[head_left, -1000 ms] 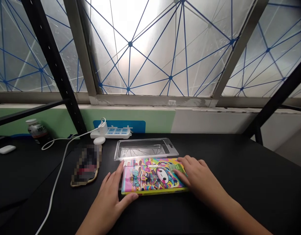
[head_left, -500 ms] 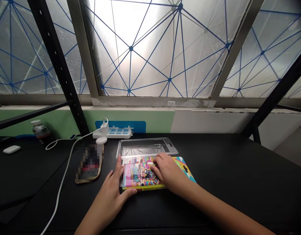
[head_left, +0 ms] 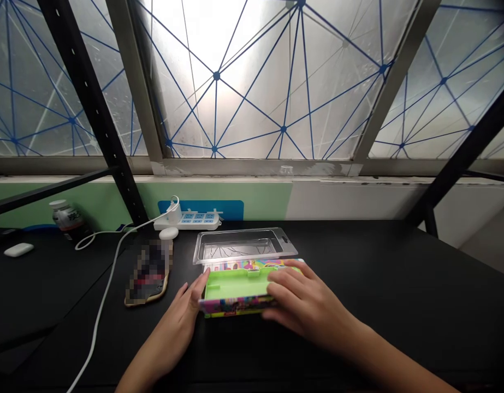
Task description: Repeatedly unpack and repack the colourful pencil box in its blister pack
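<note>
A colourful pencil case (head_left: 235, 286) stands open on the black desk, its light green inside showing bare moulded compartments. Its front side carries a bright cartoon print. My left hand (head_left: 182, 314) holds the left end, fingertips at the corner and along the edge. Over the right end lies my right hand (head_left: 307, 300), its fingers curled onto the case and slightly blurred; they hide that end. Behind the case, a printed card (head_left: 235, 266) shows as a strip. Beyond it lies a clear plastic packaging shell (head_left: 239, 245).
A phone (head_left: 149, 273) lies to the left, near a white cable (head_left: 108, 289). At the back are a power strip (head_left: 194, 220) and a small white oval object (head_left: 169, 233). A bottle (head_left: 67, 218) and a white case (head_left: 19, 250) stand farther left. Black frame posts (head_left: 88, 98) flank the desk.
The printed top of the pencil case has opened, and the green inside now shows. My right hand has moved right and toward me; my left hand stays at the left end.
</note>
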{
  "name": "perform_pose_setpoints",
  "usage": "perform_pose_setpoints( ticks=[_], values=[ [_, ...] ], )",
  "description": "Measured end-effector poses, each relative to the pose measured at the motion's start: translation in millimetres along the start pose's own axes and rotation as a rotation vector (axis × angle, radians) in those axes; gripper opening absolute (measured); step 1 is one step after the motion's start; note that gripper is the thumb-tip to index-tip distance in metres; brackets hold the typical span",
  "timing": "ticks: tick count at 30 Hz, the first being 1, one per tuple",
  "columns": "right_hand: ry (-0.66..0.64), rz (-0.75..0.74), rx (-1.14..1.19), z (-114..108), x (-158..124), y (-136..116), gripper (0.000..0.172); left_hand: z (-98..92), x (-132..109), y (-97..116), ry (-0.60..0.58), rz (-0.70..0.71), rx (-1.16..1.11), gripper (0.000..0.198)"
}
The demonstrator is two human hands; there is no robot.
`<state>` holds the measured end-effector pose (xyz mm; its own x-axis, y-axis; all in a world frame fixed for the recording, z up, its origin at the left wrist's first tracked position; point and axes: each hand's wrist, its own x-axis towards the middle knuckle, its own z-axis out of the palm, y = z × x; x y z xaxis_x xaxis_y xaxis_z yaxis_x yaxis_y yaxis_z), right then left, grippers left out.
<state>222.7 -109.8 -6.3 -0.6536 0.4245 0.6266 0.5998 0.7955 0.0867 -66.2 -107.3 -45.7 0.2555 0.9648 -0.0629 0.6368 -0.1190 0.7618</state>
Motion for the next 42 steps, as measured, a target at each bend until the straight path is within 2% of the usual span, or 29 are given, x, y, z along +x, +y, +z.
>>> perform_pose_setpoints(
  ticks=[3, 6, 8, 10, 15, 19, 23, 25, 30, 34, 38, 42],
  values=[
    [-0.212, 0.079, 0.132, -20, -24, -1, 0.043, -0.8, 1, -2, -0.013, -0.010, 0.036, 0.068],
    [-0.379, 0.217, 0.215, -27, -50, 9, 0.071, 3.2, 4, -13, 0.023, -0.004, 0.088, 0.071],
    [-0.418, 0.326, 0.263, -27, -65, 18, 0.093, 6.7, 6, -20, 0.054, 0.014, 0.098, 0.073],
    [-0.409, 0.418, 0.283, -25, -76, 27, 0.103, 9.5, 7, -24, 0.073, 0.032, 0.077, 0.075],
    [-0.427, 0.485, 0.277, -17, -93, 36, 0.082, 13.7, 7, -20, 0.152, 0.017, 0.039, 0.067],
    [-0.466, 0.496, 0.246, -9, -99, 34, 0.074, 15.5, 8, -16, 0.192, 0.038, 0.064, 0.060],
    [-0.452, 0.568, 0.280, -5, -102, 34, 0.061, 15.1, 7, -18, 0.208, 0.070, 0.017, 0.057],
    [-0.391, 0.614, 0.320, -4, -102, 35, 0.053, 14.2, 5, -20, 0.200, 0.075, -0.018, 0.058],
    [-0.116, 0.715, 0.381, -5, -92, 37, 0.031, 12.6, -2, -27, 0.186, 0.058, -0.066, 0.061],
    [-0.072, 0.784, 0.401, -3, -78, 40, 0.035, 12.7, -3, -31, 0.198, 0.069, -0.093, 0.069],
    [-0.166, 0.839, 0.433, 4, -71, 45, 0.043, 12.7, -3, -32, 0.179, 0.079, -0.120, 0.075],
    [-0.206, 0.784, 0.325, 15, -72, 46, 0.054, 13.3, -2, -33, 0.150, 0.094, -0.142, 0.082]
  ],
)
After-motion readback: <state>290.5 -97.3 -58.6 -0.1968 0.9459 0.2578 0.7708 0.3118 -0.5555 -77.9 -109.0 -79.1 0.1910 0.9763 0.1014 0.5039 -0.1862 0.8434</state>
